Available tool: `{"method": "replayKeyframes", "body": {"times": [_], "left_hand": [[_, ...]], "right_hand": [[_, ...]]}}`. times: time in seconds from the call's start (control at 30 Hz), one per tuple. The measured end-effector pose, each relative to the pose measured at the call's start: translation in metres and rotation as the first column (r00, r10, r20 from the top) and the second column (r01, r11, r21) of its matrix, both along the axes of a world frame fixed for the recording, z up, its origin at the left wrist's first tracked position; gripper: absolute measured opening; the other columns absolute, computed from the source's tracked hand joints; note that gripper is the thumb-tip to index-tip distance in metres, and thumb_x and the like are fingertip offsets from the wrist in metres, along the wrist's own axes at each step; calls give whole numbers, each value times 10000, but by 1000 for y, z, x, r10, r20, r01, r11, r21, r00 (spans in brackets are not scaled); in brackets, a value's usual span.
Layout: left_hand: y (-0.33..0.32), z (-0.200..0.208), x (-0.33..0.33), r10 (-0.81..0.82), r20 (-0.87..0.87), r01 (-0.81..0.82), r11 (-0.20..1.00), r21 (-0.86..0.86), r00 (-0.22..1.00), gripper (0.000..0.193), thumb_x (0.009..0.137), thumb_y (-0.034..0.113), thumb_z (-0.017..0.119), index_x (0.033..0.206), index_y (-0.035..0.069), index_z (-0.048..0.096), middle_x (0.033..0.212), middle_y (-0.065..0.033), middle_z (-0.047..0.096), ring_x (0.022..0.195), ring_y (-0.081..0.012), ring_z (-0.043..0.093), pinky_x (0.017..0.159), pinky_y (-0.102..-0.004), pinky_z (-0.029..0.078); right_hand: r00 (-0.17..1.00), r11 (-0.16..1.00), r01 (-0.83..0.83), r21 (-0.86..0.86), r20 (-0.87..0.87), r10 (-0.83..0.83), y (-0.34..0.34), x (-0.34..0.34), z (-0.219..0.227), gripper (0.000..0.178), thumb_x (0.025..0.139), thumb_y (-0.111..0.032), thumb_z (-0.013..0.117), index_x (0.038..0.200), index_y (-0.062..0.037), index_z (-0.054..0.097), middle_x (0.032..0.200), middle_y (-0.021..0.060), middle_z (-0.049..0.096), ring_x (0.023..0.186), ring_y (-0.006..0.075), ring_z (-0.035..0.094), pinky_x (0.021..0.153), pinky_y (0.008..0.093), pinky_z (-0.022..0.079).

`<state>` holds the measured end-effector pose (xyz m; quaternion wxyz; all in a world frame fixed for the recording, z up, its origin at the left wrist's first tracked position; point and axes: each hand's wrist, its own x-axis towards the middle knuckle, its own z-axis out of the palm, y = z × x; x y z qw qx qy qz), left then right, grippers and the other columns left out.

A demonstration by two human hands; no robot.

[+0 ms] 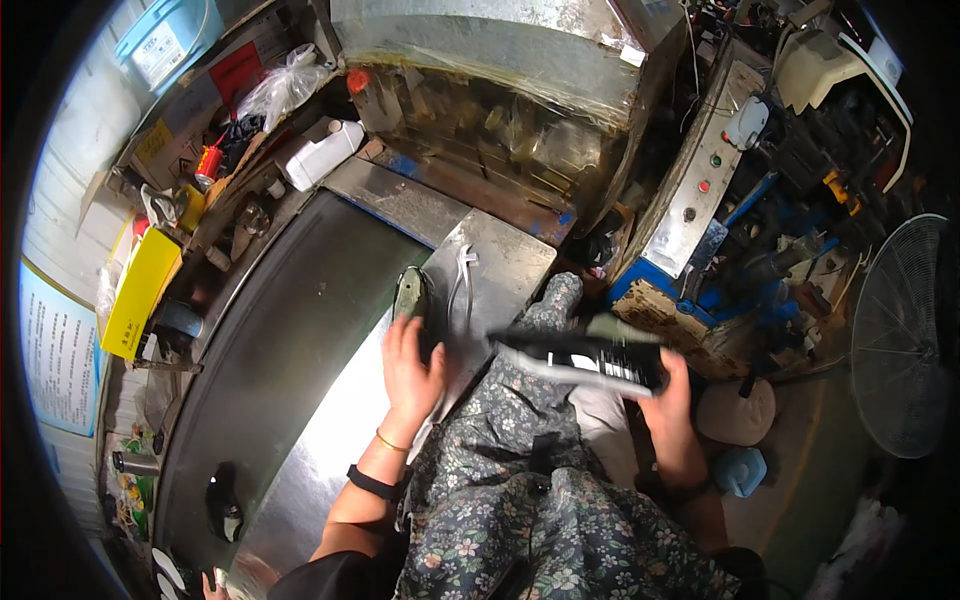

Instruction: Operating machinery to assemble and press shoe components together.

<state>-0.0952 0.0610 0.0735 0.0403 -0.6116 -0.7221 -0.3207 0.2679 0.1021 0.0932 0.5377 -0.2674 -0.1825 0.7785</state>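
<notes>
My left hand (413, 372) lies with fingers stretched and thumb apart at the near end of an olive-green shoe last with dark edges (409, 292). The fingers touch it and hide its near part; it rests at the border of the conveyor belt and the metal worktop. My right hand (668, 388) grips one end of a black shoe with a white sole edge (590, 362), held above my lap and smeared by motion. Metal pincers (464, 275) lie on the worktop (510, 262), to the right of the last.
A dark conveyor belt (290, 290) curves along my left, carrying another dark shoe (224, 500). Another person's hand (214, 586) shows at lower left. A shelf holds a white jug (320, 155). A control panel (695, 190) and a fan (900, 335) stand right.
</notes>
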Motion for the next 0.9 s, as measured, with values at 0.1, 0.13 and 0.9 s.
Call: {"method": "replayKeyframes", "body": {"times": [0.1, 0.13, 0.9], "left_hand": [[11, -27, -30, 201, -224, -224, 971, -83, 954, 762, 809, 306, 748, 1376, -63, 396, 1321, -274, 531, 1264, -397, 494, 1053, -451, 417], [19, -37, -37, 229, -50, -234, 954, -188, 972, 811, 783, 360, 763, 1384, -38, 393, 1321, -269, 532, 1245, -394, 509, 1030, -453, 429], [-32, -6, 73, -353, 770, 717, 672, -186, 531, 480, 888, 151, 716, 1316, 8, 553, 1113, -137, 710, 1049, -217, 679, 907, -313, 516]], "right_hand": [[862, 910, 393, 134, 292, -415, 86, -71, -25, 320, 864, -257, 673, 1050, 1, 642, 1047, 89, 666, 996, 196, 615, 944, 356, 456], [716, 836, 470, 283, 431, -549, 124, -99, -48, 395, 844, -287, 714, 1063, 24, 609, 1015, 84, 661, 965, 176, 596, 910, 335, 451], [66, 843, 72, 532, 841, -537, 55, 168, 132, 890, 612, -109, 779, 1443, -69, 462, 1449, 126, 496, 1345, 227, 452, 1108, 334, 348]]}}
